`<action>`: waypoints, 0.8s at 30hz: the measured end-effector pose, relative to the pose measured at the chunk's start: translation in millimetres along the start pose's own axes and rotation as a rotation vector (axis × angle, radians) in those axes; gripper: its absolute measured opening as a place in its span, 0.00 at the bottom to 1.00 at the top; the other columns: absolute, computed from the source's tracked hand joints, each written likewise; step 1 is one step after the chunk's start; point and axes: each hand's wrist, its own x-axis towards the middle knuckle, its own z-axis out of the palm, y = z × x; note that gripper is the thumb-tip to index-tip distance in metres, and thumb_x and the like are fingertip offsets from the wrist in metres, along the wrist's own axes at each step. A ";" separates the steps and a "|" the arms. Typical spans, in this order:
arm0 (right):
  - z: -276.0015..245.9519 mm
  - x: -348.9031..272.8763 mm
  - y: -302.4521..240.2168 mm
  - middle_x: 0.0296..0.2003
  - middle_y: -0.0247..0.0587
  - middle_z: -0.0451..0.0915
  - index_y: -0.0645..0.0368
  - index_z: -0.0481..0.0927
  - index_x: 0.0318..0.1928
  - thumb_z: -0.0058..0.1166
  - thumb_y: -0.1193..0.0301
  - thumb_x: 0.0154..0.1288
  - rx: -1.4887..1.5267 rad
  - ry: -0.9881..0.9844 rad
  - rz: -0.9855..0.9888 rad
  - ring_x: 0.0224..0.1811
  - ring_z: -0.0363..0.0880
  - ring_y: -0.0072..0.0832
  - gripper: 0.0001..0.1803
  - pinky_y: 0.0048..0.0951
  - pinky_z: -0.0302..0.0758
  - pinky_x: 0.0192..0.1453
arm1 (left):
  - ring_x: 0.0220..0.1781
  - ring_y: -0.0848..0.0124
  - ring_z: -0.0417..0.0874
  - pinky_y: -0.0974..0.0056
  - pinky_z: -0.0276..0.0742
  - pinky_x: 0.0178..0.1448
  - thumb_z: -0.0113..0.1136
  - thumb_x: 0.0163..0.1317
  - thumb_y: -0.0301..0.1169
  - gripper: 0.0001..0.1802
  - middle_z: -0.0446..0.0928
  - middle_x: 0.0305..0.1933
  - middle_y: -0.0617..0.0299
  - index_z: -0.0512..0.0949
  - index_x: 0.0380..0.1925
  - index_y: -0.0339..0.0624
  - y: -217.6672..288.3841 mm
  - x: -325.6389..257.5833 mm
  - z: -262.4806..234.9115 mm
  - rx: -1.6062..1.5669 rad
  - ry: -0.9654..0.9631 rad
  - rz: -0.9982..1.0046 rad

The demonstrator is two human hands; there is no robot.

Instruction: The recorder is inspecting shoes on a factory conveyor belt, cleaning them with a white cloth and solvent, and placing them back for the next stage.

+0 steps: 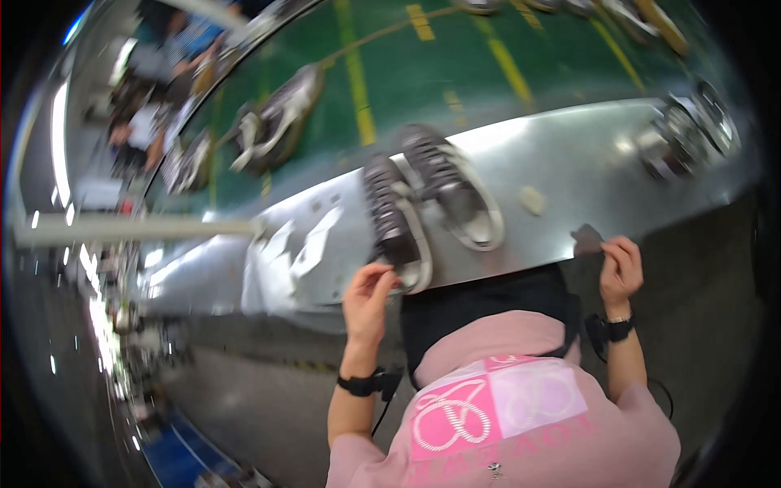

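Observation:
Two dark sneakers with white soles stand side by side on a metal ledge, toes toward me: the left sneaker [396,232] and the right sneaker [457,195]. My left hand [368,302] is closed, its thumb and forefinger pinched at the left sneaker's toe; anything between them is too small to make out. Off to the right, my right hand [621,272] pinches the edge of a small dark scrap [586,241] over the ledge's front edge. A small pale block [533,200] lies right of the sneakers.
Beyond the metal ledge [521,154] runs a green belt [399,73] with yellow stripes, carrying other shoes [281,118]. White paper pieces [313,244] and a pale plastic bag [264,276] lie left. Shiny metal containers [671,142] stand far right. Other people [146,134] sit beyond the belt.

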 end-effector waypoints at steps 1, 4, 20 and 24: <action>14.0 4.9 -11.0 0.36 0.45 0.81 0.63 0.84 0.35 0.53 0.90 0.56 0.065 -0.056 -0.027 0.36 0.82 0.36 0.12 0.30 0.80 0.40 | 0.38 0.75 0.82 0.70 0.76 0.44 0.62 0.68 0.24 0.08 0.81 0.36 0.62 0.79 0.45 0.35 -4.2 -2.1 -12.1 0.018 0.070 -0.010; 40.2 18.3 -40.5 0.37 0.46 0.81 0.64 0.84 0.35 0.50 0.92 0.55 0.265 -0.201 -0.042 0.36 0.82 0.37 0.14 0.31 0.80 0.41 | 0.36 0.75 0.81 0.71 0.74 0.41 0.62 0.69 0.25 0.08 0.80 0.36 0.62 0.79 0.46 0.36 -15.5 -9.9 -40.3 -0.061 0.212 -0.011; 117.2 33.3 -112.3 0.32 0.45 0.80 0.62 0.83 0.30 0.53 0.88 0.49 0.300 -0.460 -0.260 0.32 0.81 0.38 0.11 0.32 0.77 0.36 | 0.47 0.53 0.78 0.53 0.77 0.50 0.61 0.60 0.22 0.15 0.77 0.45 0.51 0.78 0.48 0.37 -69.9 59.4 -225.4 1.349 0.733 0.445; 117.4 33.8 -113.2 0.32 0.45 0.80 0.62 0.83 0.30 0.52 0.88 0.49 0.256 -0.467 -0.290 0.32 0.81 0.38 0.11 0.33 0.76 0.36 | 0.47 0.51 0.80 0.51 0.76 0.49 0.61 0.62 0.23 0.09 0.78 0.45 0.53 0.77 0.43 0.38 -65.8 88.6 -239.5 1.268 0.699 0.300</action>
